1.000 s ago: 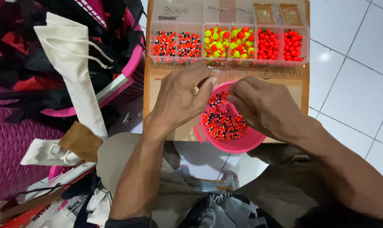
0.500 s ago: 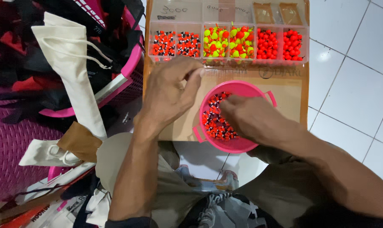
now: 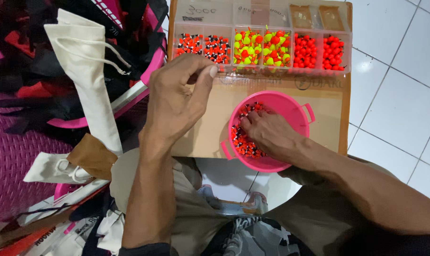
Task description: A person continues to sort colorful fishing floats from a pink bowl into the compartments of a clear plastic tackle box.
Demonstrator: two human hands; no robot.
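The pink bucket (image 3: 298, 106) sits on a cardboard sheet (image 3: 210, 128), partly filled with small orange-and-black beads (image 3: 241, 142). The right hand (image 3: 267, 132) is inside it, fingers curled down among the beads; whether it grips any cannot be told. The left hand (image 3: 177, 97) hovers over the cardboard with fingers pinched together at the front edge of a clear compartment box (image 3: 262, 47) of sorted beads. Cream drawstring bags (image 3: 84, 66) lie to the left.

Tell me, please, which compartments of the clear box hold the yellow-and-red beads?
The two middle compartments of the clear box. Those to their left hold orange-and-black beads, those to their right plain red beads.
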